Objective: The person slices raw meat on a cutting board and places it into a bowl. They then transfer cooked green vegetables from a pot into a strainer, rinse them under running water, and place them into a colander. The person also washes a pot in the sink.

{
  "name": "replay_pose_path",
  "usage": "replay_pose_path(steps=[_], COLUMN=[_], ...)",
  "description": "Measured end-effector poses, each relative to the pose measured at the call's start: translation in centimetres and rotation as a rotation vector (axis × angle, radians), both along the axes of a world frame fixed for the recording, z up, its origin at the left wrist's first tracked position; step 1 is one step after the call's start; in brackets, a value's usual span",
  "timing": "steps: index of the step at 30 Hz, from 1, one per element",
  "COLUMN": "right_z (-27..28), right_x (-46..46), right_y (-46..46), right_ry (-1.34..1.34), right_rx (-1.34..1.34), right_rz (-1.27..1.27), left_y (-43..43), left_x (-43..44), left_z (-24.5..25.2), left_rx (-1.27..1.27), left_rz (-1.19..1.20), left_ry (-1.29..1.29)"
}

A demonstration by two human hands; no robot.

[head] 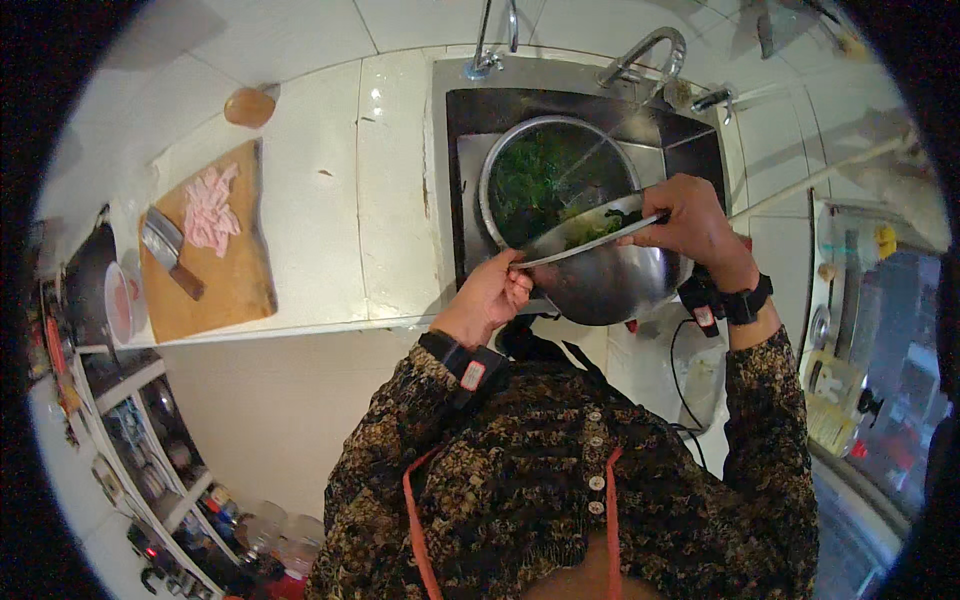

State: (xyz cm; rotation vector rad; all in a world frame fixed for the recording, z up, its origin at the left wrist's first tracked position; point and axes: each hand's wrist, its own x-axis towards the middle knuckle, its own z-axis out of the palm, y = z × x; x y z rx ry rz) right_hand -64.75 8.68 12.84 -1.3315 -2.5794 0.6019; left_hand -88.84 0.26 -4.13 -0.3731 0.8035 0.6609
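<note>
My left hand (495, 292) and my right hand (686, 221) grip the rim of a tilted stainless-steel bowl (615, 281) from opposite sides. Some leafy greens (592, 231) lie inside it. Just beyond, a larger round metal basin (491, 161) stands in the sink (469, 135) with dark green leaves (529, 176) in it. The tilted bowl leans over the near edge of that basin, its opening turned towards it. Whether the bowl touches the basin's rim cannot be told. The bowl's wall hides the near part of the basin.
On the counter (315, 187) at left lies a wooden cutting board (225, 307) with sliced pale meat (212, 206) and a cleaver (163, 238). A white bowl (118, 300) stands beside the board. A curved metal faucet (660, 37) rises behind the sink. A shelf rack (146, 420) stands at lower left.
</note>
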Motion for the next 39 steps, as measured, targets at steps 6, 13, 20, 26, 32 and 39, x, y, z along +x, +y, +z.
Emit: replay_pose_path(steps=[6,13,20,26,32,39], right_z=[-2.6,-4.8,-4.5,-3.1,1.7,3.7], right_x=[0.6,0.5,-1.2,-0.6,-0.2,1.4], right_y=[4.2,7.9,9.4,8.3,3.9,0.5], right_ry=[-0.083,-0.139,-0.227,-0.286,-0.199,-0.249], right_rx=[-0.196,-0.329,-0.264,-0.143,-0.093,0.035], right_rz=[-0.018,0.071,0.192,0.255,0.206,0.322], left_y=[0.0,0.0,-1.2,-1.4,-1.4,-2.2], left_x=[2.7,4.5,6.4,6.9,5.4,4.5], left_z=[-3.1,-4.8,-5.9,-4.8,-1.0,1.4], left_rx=[-0.154,-0.161,-0.183,-0.175,-0.004,0.073], left_rz=[0.105,0.183,0.226,0.211,0.078,-0.121], left_ry=[-0.125,-0.205,-0.323,-0.314,-0.108,0.069])
